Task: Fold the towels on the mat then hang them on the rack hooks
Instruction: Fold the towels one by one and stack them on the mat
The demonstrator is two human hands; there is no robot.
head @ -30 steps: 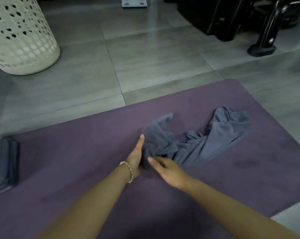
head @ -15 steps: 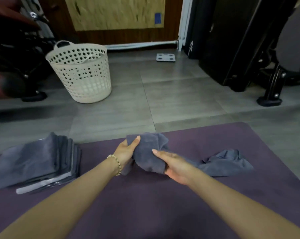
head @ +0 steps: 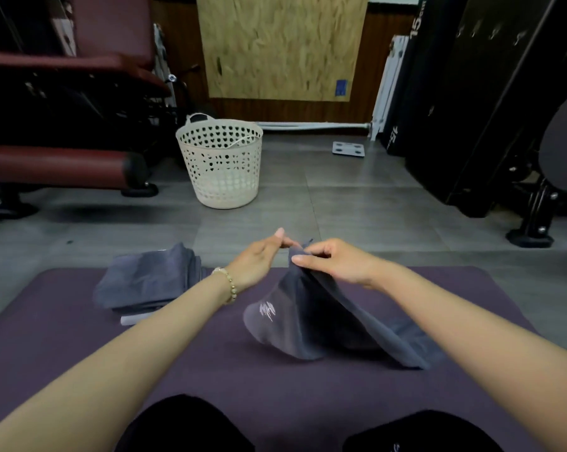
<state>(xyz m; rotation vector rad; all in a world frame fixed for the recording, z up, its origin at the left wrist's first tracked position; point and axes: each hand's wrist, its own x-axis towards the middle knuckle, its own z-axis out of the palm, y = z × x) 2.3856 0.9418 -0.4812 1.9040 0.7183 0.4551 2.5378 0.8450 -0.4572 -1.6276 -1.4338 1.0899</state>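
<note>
Left hand (head: 259, 259) and right hand (head: 337, 261) pinch towel (head: 311, 321) above mat (head: 80, 327).

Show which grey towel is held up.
The logo towel, pinched at its top by the left hand and right hand; the other towels lie stacked on the mat.

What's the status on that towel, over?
Both left hand and right hand pinch towel at its top corner. Lifted, lower end on mat. Stack at left, apart from it.
</note>
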